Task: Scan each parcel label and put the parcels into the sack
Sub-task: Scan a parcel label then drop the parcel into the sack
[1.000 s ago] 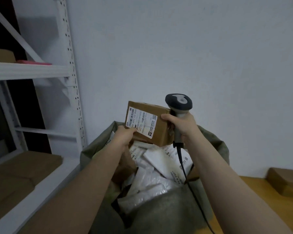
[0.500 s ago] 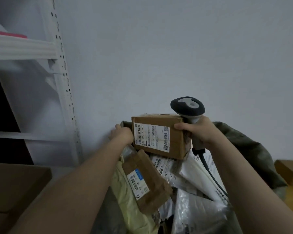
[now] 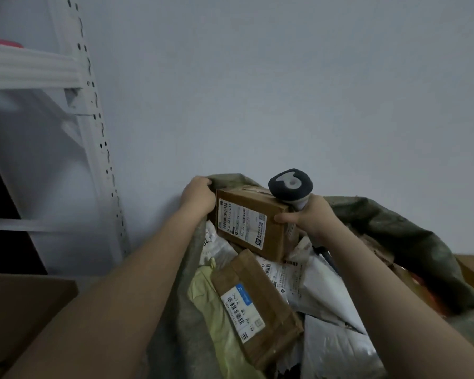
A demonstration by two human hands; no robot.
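A: How do the hands sit?

B: The left hand [image 3: 199,194] is stretched forward, fingers curled over the sack [image 3: 394,225] rim at its far-left edge. The right hand [image 3: 311,218] clutches the scanner [image 3: 290,185] upright, thumb pressed to the box [image 3: 253,224].

A: And room?

B: The box lies tilted in the sack's mouth on other parcels [image 3: 257,307] — wall close behind, shelf upright [image 3: 93,138] to the left.
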